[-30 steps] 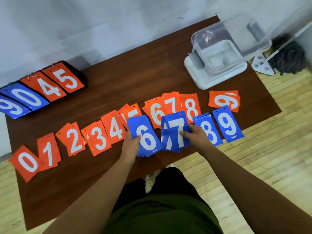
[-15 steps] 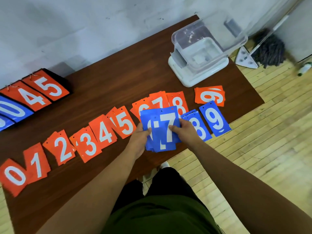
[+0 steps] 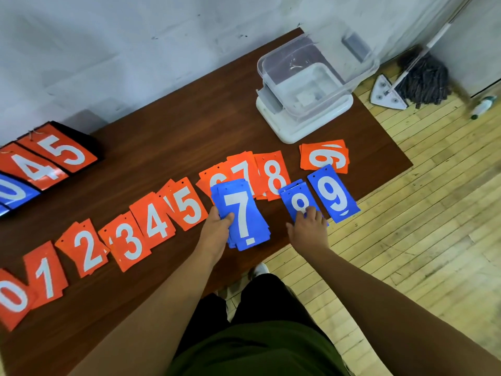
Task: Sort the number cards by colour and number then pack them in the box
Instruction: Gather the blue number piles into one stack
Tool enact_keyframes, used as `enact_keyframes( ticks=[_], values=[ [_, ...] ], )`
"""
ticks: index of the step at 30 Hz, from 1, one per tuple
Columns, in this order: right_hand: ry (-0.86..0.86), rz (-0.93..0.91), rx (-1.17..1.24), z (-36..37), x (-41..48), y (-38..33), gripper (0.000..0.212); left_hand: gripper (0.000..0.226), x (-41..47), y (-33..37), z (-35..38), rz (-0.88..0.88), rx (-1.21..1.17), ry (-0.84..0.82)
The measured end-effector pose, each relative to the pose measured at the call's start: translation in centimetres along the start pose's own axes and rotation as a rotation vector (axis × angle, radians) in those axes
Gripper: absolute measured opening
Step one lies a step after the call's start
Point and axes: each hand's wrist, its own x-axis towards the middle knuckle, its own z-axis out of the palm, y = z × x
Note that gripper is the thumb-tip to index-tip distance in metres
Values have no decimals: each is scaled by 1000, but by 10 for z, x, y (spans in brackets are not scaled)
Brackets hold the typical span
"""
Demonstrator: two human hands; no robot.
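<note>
My left hand grips a stack of blue cards with a 7 on top, thumb across its left edge, near the table's front edge. To its right my right hand rests its fingertips on the blue 8 pile. The blue 9 pile lies beside that. Orange piles run in a row from 0 at the left to 9 at the right. The clear plastic box stands on its white lid at the back right of the table.
A black flip scoreboard showing orange 4 and 5 and blue digits sits at the back left. The brown table ends just right of the 9 piles. A mop and a spray bottle lie on the wooden floor.
The blue 6 and 7 piles were brought together into one stack, now held by my left hand alone. My right hand left it and moved right onto the blue 8 pile.
</note>
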Motion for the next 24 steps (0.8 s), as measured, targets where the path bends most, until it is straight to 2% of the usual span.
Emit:
enact_keyframes(
  ticks=[4, 6, 8, 11, 13, 15, 17, 20, 22, 24],
  values=[
    [-11, -118, -45, 14, -15, -7, 52, 31, -2, -5, -2, -3, -25, 37],
    [4, -38, 1, 13, -12, -8, 55, 31, -3, -7, -2, -9, -20, 57],
    [-9, 90, 54, 8, -5, -8, 69, 28, -5, -10, -4, -12, -14, 71],
    [-69, 184, 103, 2, 10, -9, 92, 30, -5, -12, -6, -5, 25, 101],
    [-111, 250, 163, -1, 18, -8, 98, 33, -4, -13, -5, -1, 29, 117],
    [-133, 242, 248, 0, 24, -3, 85, 34, -4, -13, -4, -3, 28, 129],
    [-154, 185, 430, 0, 29, 6, 56, 32, -3, -13, -3, -9, 35, 141],
    [-204, 256, 943, -15, 28, 16, 25, 36, 0, -11, -1, -19, 93, 208],
    [-232, 333, 1236, -28, 21, 16, 15, 36, 1, -8, 1, -3, 235, 266],
    [-256, 314, 1329, -36, 17, 12, 12, 32, 4, -6, 7, 43, 353, 282]
  ],
)
